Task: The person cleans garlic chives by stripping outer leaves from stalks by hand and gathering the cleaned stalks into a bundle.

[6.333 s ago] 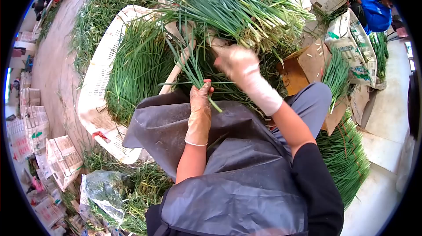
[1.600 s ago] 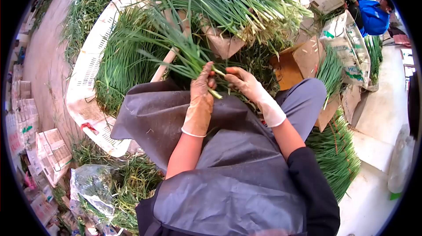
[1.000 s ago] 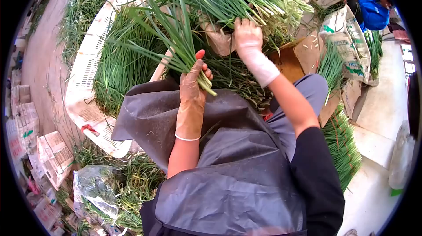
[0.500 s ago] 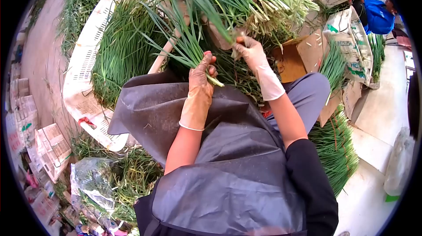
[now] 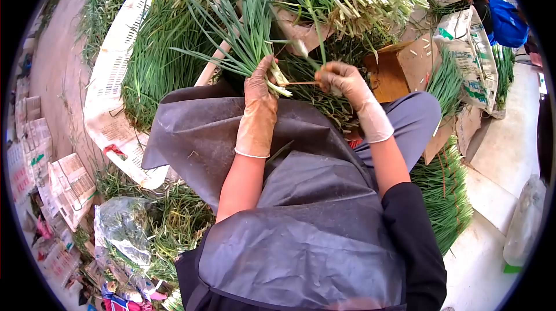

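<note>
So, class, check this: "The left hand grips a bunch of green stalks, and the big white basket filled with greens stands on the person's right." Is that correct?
Not quite: the big white basket filled with greens stands on the person's left, as the head view shows. The left hand does grip a bunch of green stalks.

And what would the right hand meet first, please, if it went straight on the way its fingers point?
The right hand would probably meet the stem ends of the bunch in the left hand, though depth is unclear.
</note>
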The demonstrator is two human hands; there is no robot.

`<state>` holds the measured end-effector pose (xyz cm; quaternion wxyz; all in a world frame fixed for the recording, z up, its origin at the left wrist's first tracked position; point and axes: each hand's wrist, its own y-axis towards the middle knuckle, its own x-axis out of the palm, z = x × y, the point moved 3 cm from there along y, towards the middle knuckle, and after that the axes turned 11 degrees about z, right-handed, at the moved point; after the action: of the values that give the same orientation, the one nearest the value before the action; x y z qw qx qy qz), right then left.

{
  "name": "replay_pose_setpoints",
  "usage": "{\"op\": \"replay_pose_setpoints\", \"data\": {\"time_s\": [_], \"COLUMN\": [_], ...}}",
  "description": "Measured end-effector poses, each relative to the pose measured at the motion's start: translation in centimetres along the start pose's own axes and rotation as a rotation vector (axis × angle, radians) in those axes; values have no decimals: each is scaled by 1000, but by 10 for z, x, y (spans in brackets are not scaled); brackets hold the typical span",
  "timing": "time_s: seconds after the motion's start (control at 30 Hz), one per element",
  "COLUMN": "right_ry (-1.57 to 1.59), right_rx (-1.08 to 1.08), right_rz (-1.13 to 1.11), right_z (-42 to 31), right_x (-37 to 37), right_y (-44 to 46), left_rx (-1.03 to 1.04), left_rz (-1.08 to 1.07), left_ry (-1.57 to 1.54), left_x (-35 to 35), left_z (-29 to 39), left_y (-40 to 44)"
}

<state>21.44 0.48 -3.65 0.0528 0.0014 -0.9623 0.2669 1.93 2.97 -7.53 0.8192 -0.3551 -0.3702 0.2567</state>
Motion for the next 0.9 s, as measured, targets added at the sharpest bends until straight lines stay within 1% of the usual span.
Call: {"op": "replay_pose_setpoints", "data": {"time_s": [0.03,0.1,0.13,0.17,0.23,0.27,0.3,0.33,0.37,0.4,0.43,0.47,0.5,0.53,0.57,0.6,0.63,0.7,0.73,0.77,0.83,0.87,0.9], "right_ry": [-463,-1570,-1253,-855,-390,-246,-104,-134,-165,-3,159,235,229,140,50,-13,8,-58,-62,-61,137,152,152], "right_rx": [59,-300,-432,-377,-208,-116,-23,-64,-130,-62,10,49,51,13,-26,1,58,27,70,72,27,68,65], "right_rz": [6,378,358,261,66,46,21,86,96,90,88,89,92,116,133,125,86,65,4,2,-46,32,33], "right_z": [19,19,7,-10,-14,-11,-8,-11,-11,-9,-6,-6,-2,-1,0,3,5,14,10,10,6,11,13], "right_x": [-21,-22,-13,6,43,53,59,61,58,54,50,47,43,41,40,40,46,56,57,56,55,50,48], "right_y": [7,-3,-5,-8,-1,6,11,13,17,19,18,15,15,15,16,15,12,10,6,5,4,6,6], "left_rx": [-3,-77,-99,-104,-155,-113,-110,-61,-10,-26,65,98,131,126,96,69,1,39,24,25,63,96,97], "left_rz": [-3,-154,-107,-101,-137,-213,-221,-179,-135,-121,-56,-12,30,32,-9,-49,-66,-104,-118,-115,-117,-53,-55], "left_ry": [2,-18,-22,-27,116,113,121,108,89,97,156,175,192,188,247,308,372,395,345,345,306,348,349], "left_x": [-2,-4,-1,0,-2,1,1,1,0,-4,-5,-7,-8,-4,1,5,8,-2,-4,-7,-7,-6,-4], "left_z": [-1,-7,-10,-12,-15,-16,-15,-9,-4,0,3,2,1,1,0,0,0,-13,-14,-16,-14,-14,-12], "left_y": [2,5,-2,-3,-6,-6,-4,-6,-8,-11,-9,-8,-8,-13,-20,-26,-34,-16,-11,-6,-5,-9,-12]}}
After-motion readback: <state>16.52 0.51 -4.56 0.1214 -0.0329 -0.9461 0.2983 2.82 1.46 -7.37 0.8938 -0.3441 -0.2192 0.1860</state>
